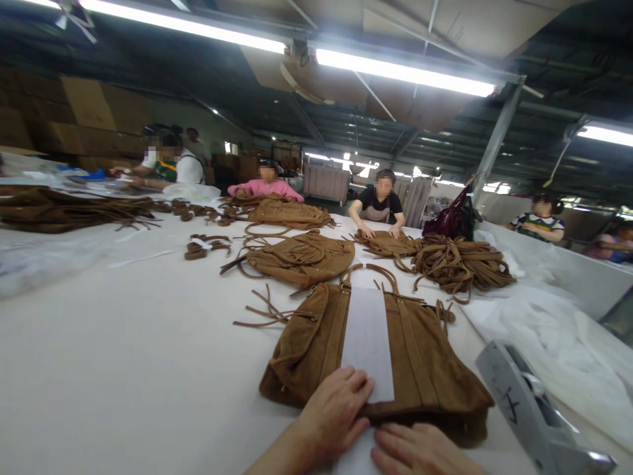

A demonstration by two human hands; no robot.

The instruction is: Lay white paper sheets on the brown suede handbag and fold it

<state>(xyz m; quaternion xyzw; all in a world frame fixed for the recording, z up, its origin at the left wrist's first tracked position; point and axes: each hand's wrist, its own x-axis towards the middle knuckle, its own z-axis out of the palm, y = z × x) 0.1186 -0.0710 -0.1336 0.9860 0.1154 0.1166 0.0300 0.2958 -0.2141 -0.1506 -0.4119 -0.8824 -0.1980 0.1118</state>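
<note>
A brown suede-like handbag (pixel 420 363) lies on the white table with its handles pointing away from me. A strip of white paper (pixel 368 336) runs down its middle, and more white paper shows below the bag's near edge. My left hand (pixel 336 409) rests on the lower end of the strip, fingers laid over it and thumb apart, near the bag's bottom edge. My right hand (pixel 413 448) is beside it, fingers stretched out along that same edge. The frame's bottom cuts off part of my right hand.
Right of the bag is a grey tape dispenser-like metal tool (pixel 534 409), near clear plastic sheeting (pixel 554 336). Beyond lie another brown bag (pixel 301 257) and a heap of brown straps (pixel 459 264). Across the table a co-worker (pixel 378 201) handles a brown bag; other people sit farther off.
</note>
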